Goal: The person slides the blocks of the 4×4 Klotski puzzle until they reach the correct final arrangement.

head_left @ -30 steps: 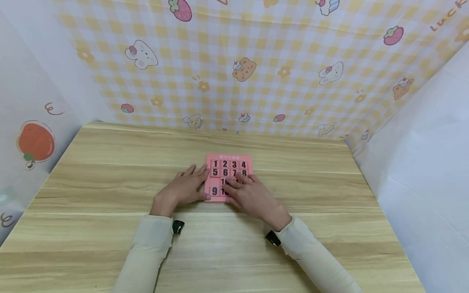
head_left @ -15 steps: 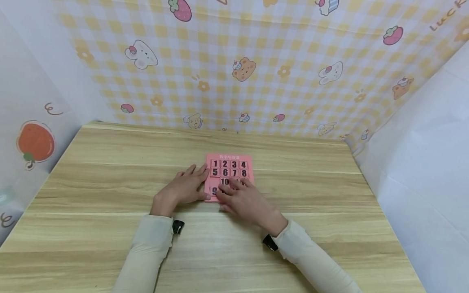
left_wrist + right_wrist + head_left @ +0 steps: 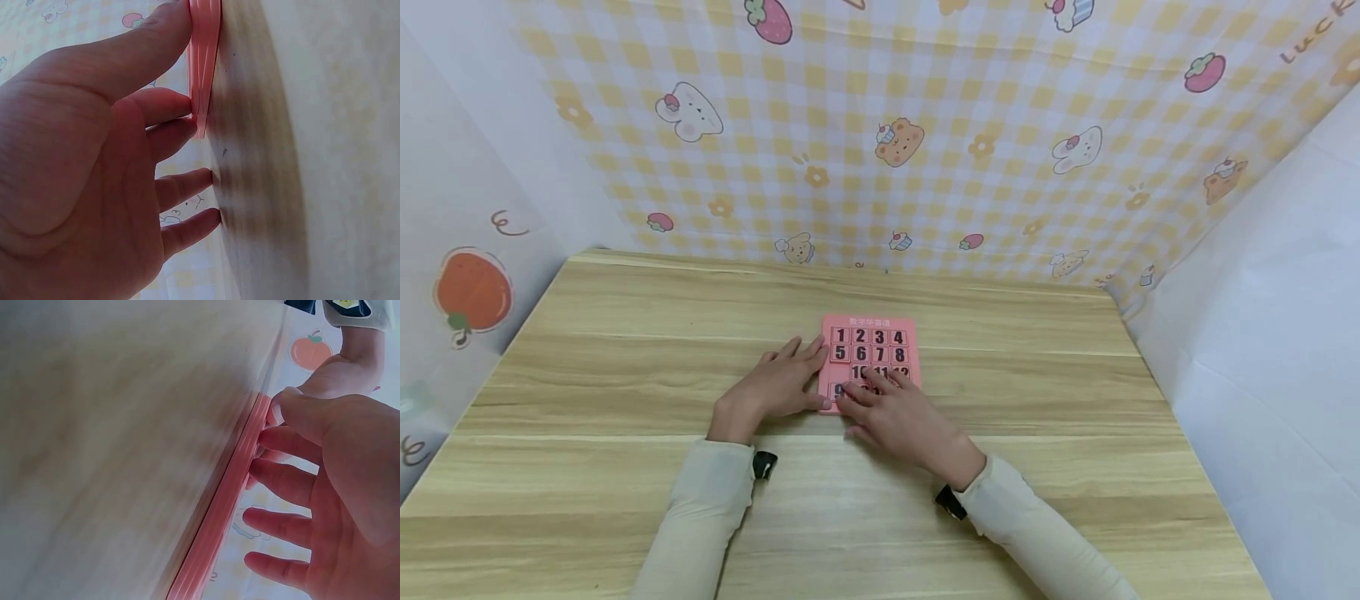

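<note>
A pink number slide puzzle (image 3: 904, 322) lies flat on the table. Tiles 1 to 8 fill its upper two rows; 10, 11 and 12 stand in the third, whose leftmost slot is vacant. Tile 9 (image 3: 837, 391) is at the bottom left, and my right hand covers most of that row. My left hand (image 3: 778, 385) rests along the puzzle's left edge, its thumb by the lower corner. In the left wrist view, two fingertips (image 3: 219, 215) touch the table. My right hand (image 3: 901, 419) reaches over the lower tiles with fingers spread, fingertips near tile 9.
The wooden table (image 3: 1037, 375) extends around the puzzle. A checked cloth (image 3: 850, 192) with cartoon prints hangs behind it, and white sheets (image 3: 1270, 300) line both sides. Each wrist carries a small black device (image 3: 765, 464).
My right hand has shifted left and slightly down across the lower tiles, uncovering 7, 8 and much of 10 to 12. The left hand stays in place.
</note>
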Demonstrator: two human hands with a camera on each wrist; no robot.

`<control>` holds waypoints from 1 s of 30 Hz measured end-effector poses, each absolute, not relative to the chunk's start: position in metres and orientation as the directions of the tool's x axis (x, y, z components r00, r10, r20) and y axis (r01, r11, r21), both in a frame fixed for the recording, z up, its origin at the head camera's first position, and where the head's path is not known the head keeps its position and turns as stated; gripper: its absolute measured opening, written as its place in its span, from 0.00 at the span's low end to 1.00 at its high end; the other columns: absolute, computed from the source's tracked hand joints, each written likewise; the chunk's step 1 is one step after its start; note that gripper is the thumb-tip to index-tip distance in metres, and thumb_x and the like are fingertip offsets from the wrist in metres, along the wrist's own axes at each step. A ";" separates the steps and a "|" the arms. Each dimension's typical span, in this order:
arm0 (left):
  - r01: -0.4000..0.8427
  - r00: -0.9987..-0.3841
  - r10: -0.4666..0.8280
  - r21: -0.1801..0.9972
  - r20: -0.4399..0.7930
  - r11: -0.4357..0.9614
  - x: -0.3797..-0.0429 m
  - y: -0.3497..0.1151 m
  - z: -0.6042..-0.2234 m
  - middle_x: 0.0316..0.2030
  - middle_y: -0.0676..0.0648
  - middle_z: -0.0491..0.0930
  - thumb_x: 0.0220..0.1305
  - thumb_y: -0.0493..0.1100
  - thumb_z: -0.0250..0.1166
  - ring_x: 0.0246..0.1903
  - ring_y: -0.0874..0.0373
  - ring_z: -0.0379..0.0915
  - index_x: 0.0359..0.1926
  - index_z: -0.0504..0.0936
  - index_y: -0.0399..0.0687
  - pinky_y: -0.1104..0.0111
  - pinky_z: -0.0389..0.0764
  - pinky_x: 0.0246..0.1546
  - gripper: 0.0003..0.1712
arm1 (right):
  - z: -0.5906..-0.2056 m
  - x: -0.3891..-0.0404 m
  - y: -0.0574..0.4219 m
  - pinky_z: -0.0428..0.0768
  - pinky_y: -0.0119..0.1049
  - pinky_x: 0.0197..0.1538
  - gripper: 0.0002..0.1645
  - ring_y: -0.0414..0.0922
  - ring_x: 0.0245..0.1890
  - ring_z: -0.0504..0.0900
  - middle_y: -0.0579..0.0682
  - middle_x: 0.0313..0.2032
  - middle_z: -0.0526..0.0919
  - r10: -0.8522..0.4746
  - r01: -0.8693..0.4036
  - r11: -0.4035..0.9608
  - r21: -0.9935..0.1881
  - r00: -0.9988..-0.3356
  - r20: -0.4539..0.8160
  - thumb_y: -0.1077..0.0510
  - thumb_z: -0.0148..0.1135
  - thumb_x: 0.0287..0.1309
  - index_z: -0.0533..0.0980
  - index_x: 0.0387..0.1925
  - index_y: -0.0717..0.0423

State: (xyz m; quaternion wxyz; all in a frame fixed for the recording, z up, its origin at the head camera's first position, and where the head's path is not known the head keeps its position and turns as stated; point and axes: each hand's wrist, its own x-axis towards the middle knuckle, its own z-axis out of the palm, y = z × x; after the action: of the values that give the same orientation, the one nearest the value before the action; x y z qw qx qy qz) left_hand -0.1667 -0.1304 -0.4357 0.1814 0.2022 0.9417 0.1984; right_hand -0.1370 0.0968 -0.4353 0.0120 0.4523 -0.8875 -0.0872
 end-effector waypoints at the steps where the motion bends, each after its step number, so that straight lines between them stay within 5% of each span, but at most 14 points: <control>1: 0.309 -0.853 0.453 0.447 -0.261 0.840 -0.167 -0.130 -0.436 0.78 0.40 0.46 0.64 0.58 0.65 0.76 0.33 0.37 0.76 0.54 0.40 0.38 0.48 0.72 0.49 | -0.436 -0.137 0.097 0.70 0.53 0.69 0.29 0.52 0.69 0.70 0.41 0.69 0.72 -0.805 -0.801 0.575 0.167 -0.590 -0.056 0.37 0.45 0.73 0.71 0.68 0.40; 30: 0.294 -0.856 0.445 0.460 -0.264 0.838 -0.166 -0.130 -0.437 0.78 0.41 0.44 0.65 0.57 0.65 0.76 0.34 0.36 0.76 0.55 0.41 0.39 0.47 0.73 0.48 | -0.436 -0.148 0.092 0.71 0.55 0.68 0.30 0.54 0.69 0.69 0.43 0.69 0.71 -0.781 -0.780 0.605 0.158 -0.620 -0.070 0.36 0.44 0.73 0.70 0.70 0.40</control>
State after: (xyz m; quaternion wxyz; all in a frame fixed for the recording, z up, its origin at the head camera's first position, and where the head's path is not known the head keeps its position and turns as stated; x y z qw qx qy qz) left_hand -0.1660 -0.1301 -0.4365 0.1835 0.1962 0.9409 0.2063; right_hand -0.1480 0.0919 -0.4359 0.0028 0.4356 -0.8959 -0.0866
